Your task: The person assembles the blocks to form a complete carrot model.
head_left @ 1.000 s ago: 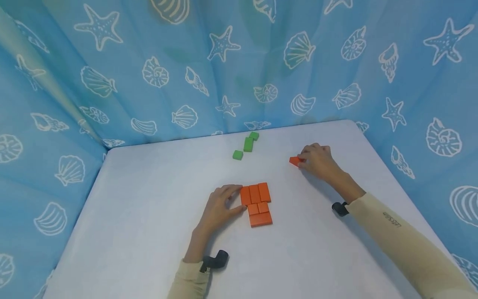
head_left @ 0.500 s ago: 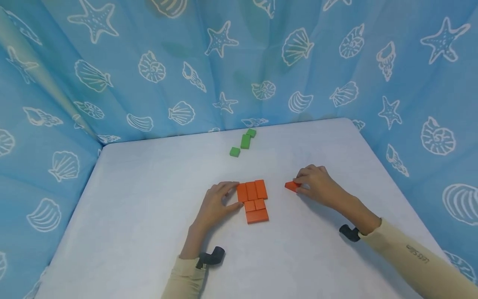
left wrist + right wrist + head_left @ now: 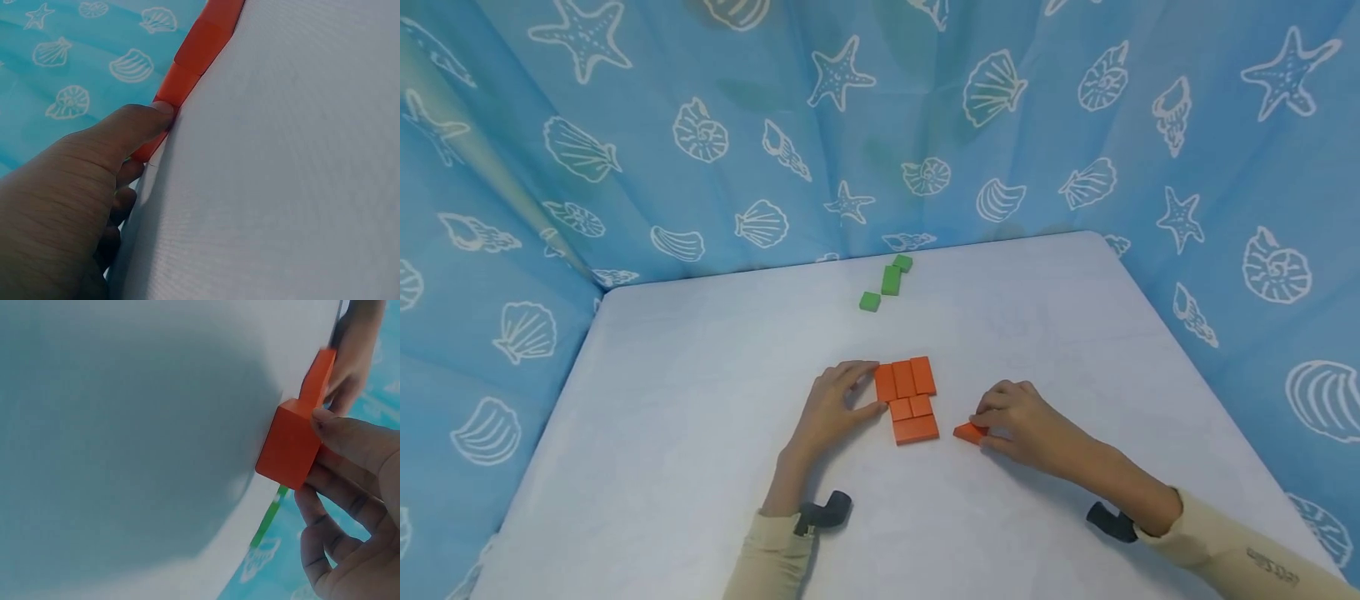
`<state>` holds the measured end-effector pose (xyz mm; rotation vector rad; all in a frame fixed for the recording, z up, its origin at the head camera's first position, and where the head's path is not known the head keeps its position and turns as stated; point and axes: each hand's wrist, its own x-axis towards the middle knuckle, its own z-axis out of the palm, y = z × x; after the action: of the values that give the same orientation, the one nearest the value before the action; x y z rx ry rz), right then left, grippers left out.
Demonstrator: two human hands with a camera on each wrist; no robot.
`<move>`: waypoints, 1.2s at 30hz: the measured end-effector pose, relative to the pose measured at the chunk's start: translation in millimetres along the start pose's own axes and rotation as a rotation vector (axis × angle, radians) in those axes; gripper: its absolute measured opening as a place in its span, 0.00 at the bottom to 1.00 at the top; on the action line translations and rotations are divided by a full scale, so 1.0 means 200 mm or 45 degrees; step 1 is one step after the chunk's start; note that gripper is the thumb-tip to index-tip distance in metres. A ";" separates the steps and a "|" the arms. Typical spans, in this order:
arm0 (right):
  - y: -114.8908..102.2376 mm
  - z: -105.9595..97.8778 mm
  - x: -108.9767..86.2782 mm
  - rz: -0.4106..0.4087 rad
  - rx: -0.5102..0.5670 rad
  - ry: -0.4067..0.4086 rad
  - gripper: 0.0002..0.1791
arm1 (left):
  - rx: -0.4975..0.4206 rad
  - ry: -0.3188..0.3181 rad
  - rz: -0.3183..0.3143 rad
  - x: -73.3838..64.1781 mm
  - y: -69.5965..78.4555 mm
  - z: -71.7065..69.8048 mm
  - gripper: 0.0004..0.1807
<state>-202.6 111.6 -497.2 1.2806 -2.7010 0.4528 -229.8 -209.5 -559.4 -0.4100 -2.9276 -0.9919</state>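
A flat group of orange blocks (image 3: 904,380) lies on the white table, three upright pieces above two small ones and a wide one. My left hand (image 3: 829,410) pinches the leftmost orange block (image 3: 884,383) by its ends, thumb at the near corner and a fingertip at the far one. To the right of the group, my right hand (image 3: 1018,427) holds another orange block (image 3: 967,433) between thumb and fingers, low over the table. Its exposed end looks slanted in the head view. The right wrist view shows the block's broad side (image 3: 287,447), with the group behind it.
Several small green blocks, one of them a longer piece (image 3: 891,281), lie near the table's far edge. A blue curtain (image 3: 880,125) with white shells and starfish hangs behind and at both sides. Each wrist wears a black camera mount (image 3: 826,512).
My right hand has brought its orange block toward me and a little left, near the lower right of the group. The left hand keeps its place at the group's left edge.
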 end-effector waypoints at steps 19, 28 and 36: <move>-0.18 0.16 0.12 -0.269 -0.049 0.169 0.15 | -0.005 0.014 -0.024 0.00 0.00 0.02 0.35; -0.19 0.17 0.17 -0.252 -0.058 0.122 0.17 | 0.005 0.032 0.007 0.00 0.00 0.00 0.35; -0.05 0.04 0.30 0.073 0.121 -0.142 0.20 | 0.003 0.006 -0.008 0.00 -0.01 0.01 0.35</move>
<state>-232.6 59.2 -489.4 1.2918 -2.8464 0.5380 -230.2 -209.5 -563.0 -0.3979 -2.9280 -0.9883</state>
